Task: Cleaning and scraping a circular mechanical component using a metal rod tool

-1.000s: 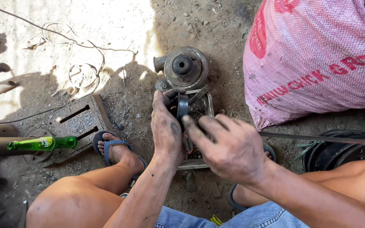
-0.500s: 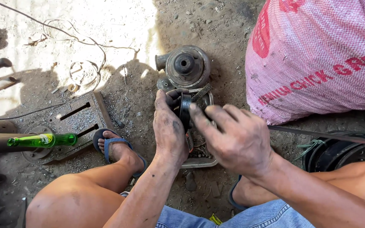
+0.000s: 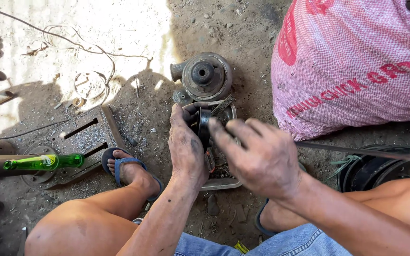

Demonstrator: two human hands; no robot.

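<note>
A small dark round part (image 3: 202, 127) is pinched between the left hand (image 3: 186, 147) and the right hand (image 3: 259, 159), held just above a shallow metal tray (image 3: 224, 182) on the dirt floor (image 3: 134, 33). The left hand is curled around the part's near side, thumb up; the right hand's fingers (image 3: 221, 135) are pressed together against its other face. Whether the part is being fitted or pulled apart cannot be told; it is held clear of the pump housing (image 3: 205, 76), which lies just beyond the tray, so the work is judged mid-way, with the part not yet set on anything. The tray holds small greasy bits and what looks like a file (image 3: 222, 105) across its far rim; the contents are mostly hidden by the hands. A pink sack (image 3: 357, 61) stands to the right, a green bottle (image 3: 43, 162) lies at left beside a slotted steel plate (image 3: 79, 137). A sandalled foot (image 3: 129, 170) rests by the plate.
</note>
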